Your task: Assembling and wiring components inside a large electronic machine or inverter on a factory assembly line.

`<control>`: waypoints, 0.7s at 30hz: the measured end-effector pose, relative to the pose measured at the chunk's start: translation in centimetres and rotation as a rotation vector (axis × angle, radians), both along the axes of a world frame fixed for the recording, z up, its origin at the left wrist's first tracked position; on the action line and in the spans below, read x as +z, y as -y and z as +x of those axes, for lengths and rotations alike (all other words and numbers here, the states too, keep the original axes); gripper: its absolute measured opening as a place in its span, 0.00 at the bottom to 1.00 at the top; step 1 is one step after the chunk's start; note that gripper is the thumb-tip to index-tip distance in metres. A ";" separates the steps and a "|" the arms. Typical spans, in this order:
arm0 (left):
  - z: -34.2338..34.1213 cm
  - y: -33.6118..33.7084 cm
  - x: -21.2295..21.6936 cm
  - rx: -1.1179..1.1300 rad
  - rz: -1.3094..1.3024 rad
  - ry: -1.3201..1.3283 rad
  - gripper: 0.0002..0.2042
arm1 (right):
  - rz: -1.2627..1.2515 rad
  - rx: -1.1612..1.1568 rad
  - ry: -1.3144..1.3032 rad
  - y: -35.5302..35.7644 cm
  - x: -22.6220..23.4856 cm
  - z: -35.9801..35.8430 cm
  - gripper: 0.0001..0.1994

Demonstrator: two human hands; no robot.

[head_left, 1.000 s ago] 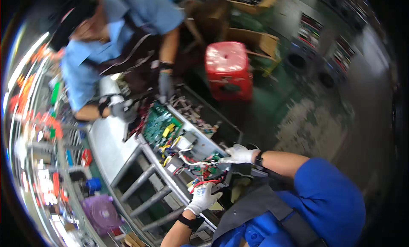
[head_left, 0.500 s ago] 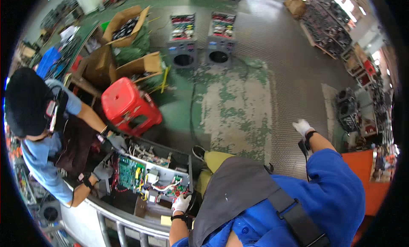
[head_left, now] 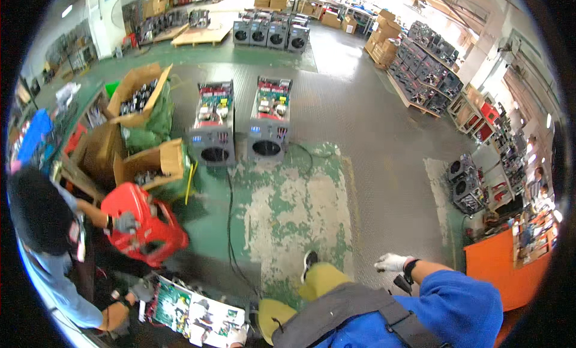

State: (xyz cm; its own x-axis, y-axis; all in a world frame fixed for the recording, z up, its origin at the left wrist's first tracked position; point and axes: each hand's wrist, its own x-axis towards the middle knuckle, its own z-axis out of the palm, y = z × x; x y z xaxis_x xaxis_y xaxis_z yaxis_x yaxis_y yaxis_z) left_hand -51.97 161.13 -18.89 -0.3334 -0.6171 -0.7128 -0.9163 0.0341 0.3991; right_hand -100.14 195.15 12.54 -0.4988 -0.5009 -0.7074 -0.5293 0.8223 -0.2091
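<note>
An open grey metal chassis (head_left: 217,312) with green circuit boards (head_left: 172,306) and loose wiring lies at the lower left. My left hand (head_left: 238,335), in a white glove, is at the chassis's near right corner; the lower picture edge cuts it off and its fingers are not clear. Out to my right, my right hand (head_left: 393,263), also white-gloved, hangs over the floor with fingers stretched and nothing in it. A co-worker's grey-gloved hand (head_left: 142,290) is at the chassis's left end. The co-worker's other hand (head_left: 125,222) is at a red plastic stool (head_left: 141,213).
Two open grey units (head_left: 269,123) with round fans stand on the floor ahead. Cardboard boxes (head_left: 135,96) of parts are at left. A black cable (head_left: 231,228) crosses the green floor. An orange cabinet (head_left: 495,270) stands at right, stacked units (head_left: 423,69) farther back.
My view has tipped up, so the scene sits lower in it. The co-worker's far hand has gone from the chassis to the red stool. My right hand stays out to the side.
</note>
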 end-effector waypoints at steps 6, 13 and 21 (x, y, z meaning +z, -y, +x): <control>-18.3 6.6 9.2 -0.085 -0.154 -0.087 0.25 | -0.132 -0.202 0.038 -10.4 -2.5 -11.1 0.24; -47.0 11.4 15.3 -0.406 -0.078 -0.520 0.13 | -0.031 -0.498 -0.147 -19.1 -9.8 -22.8 0.27; -56.8 15.2 13.3 -0.739 0.007 -0.010 0.12 | -0.252 -0.355 0.343 -1.5 -5.5 -34.7 0.30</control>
State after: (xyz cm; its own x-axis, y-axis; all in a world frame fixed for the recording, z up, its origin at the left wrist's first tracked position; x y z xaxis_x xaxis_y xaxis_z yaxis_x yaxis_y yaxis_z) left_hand -108.78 145.96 -5.58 -0.6666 -0.2249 -0.7107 -0.6517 0.6385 0.4092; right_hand -134.81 196.68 7.08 -0.4295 -0.5187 -0.7392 -0.0958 0.8402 -0.5338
